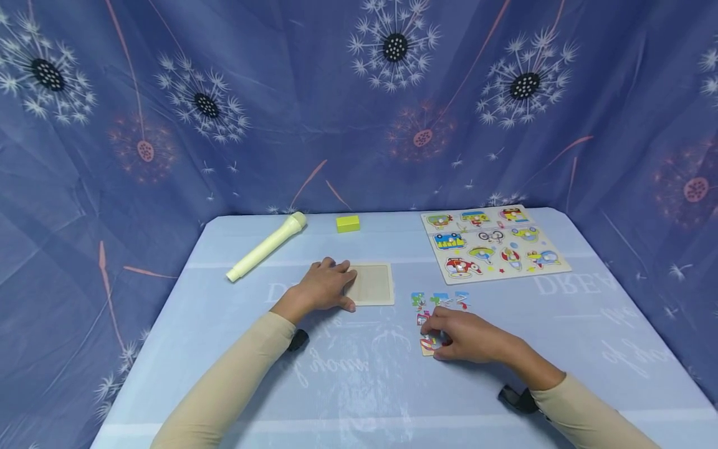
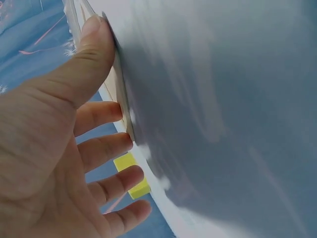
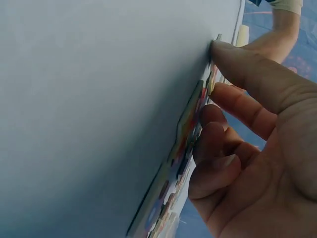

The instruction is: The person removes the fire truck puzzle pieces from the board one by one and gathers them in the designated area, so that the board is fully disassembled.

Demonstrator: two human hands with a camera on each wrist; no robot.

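Note:
A shallow wooden puzzle tray (image 1: 373, 288) lies flat on the table, its bare inside showing. My left hand (image 1: 321, 287) holds the tray's left end, thumb at the near corner and fingers toward the far one. To the right, several small printed jigsaw pieces (image 1: 417, 299) lie face up in a loose grid. Over its near end, my right hand (image 1: 471, 337) pinches a jigsaw piece (image 1: 427, 349) between thumb and forefinger; the other fingers curl in and cover part of the grid. Edge-on, neighbouring pieces (image 3: 188, 121) appear in the right wrist view.
Behind the grid, at the right, lies a large peg puzzle board (image 1: 493, 246) with vehicle pictures. A pale yellow microphone-shaped stick (image 1: 266, 247) and a yellow block (image 1: 348, 224) lie toward the back. Patterned blue cloth (image 1: 314, 125) hangs round the table.

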